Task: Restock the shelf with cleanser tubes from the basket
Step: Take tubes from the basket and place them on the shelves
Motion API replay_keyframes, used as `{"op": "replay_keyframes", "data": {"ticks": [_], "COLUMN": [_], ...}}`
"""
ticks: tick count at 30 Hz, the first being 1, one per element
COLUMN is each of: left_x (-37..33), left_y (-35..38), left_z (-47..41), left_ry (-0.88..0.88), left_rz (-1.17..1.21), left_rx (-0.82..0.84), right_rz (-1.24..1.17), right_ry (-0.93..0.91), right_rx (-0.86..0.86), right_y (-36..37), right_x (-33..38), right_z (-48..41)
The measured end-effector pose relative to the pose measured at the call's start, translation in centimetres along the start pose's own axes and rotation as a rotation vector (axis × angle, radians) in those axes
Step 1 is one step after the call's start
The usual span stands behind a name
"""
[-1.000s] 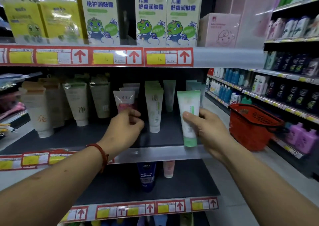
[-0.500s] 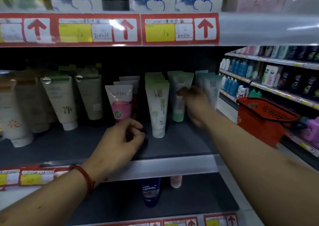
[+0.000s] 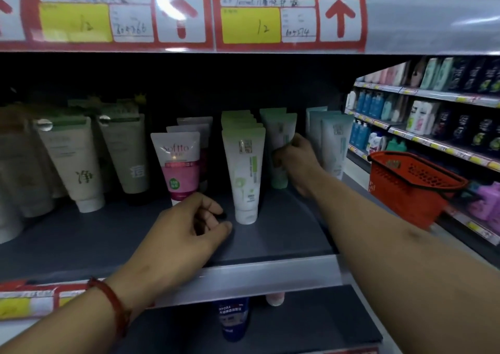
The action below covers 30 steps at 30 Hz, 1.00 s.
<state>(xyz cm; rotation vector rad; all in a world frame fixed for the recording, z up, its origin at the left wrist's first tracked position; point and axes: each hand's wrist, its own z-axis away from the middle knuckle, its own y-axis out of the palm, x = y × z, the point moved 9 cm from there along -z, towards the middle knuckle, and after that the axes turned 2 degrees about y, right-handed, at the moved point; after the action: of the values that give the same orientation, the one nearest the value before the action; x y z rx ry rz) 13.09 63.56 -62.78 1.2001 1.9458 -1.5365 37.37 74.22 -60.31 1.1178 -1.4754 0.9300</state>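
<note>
My right hand [image 3: 293, 161] is deep in the shelf [image 3: 270, 248], toward its back right, fingers wrapped round a mint-green tube [image 3: 282, 134]. The tube is upright, cap down, crimped end up. The cap is low near the shelf floor; can't tell if it touches. It stands in front of another mint tube, between the white-and-green row [image 3: 243, 169] on its left and the pale teal row [image 3: 331, 145] on its right, just beside both.

My left hand [image 3: 186, 229] is over the shelf's front edge, near the middle, fingers loosely curled and holding nothing. It is just in front of the pink Softto tube [image 3: 178, 164] and just left of the front white-and-green tube's white cap. Red bracelet [image 3: 113, 305] on that wrist. The hands are well apart.

The shelf holds rows of tubes standing cap down: beige tubes [image 3: 75, 161] toward the left end, then pink, white-and-green, mint, and teal at the right end.

The red basket [image 3: 405, 180] sits past the shelf's right end, against the next aisle's shelving. Its inside is hidden from here; can't tell what it holds.

The rail above the shelf carries red price labels [image 3: 289, 19] with yellow fields and arrows. On the lower shelf are a blue tube [image 3: 234, 318] and a pink cap [image 3: 274, 298], just under the front lip.
</note>
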Motion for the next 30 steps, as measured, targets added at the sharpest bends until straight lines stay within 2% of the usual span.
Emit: {"op": "replay_keyframes", "data": {"ticks": [7, 17, 30], "left_x": [0.4, 0.2, 0.4], "left_y": [0.1, 0.1, 0.1], "left_z": [-0.2, -0.2, -0.3], "left_ry": [-0.019, -0.012, -0.028], "left_rz": [0.012, -0.01, 0.014], "left_rx": [-0.007, -0.044, -0.007], "right_rz": [0.191, 0.292, 0.327], "right_ry": [0.074, 0.084, 0.042], "right_rx": [0.007, 0.03, 0.014], "right_y": [-0.6, -0.5, -0.8], "right_x": [-1.6, -2.5, -2.9], "right_z": [0.5, 1.2, 1.2]}}
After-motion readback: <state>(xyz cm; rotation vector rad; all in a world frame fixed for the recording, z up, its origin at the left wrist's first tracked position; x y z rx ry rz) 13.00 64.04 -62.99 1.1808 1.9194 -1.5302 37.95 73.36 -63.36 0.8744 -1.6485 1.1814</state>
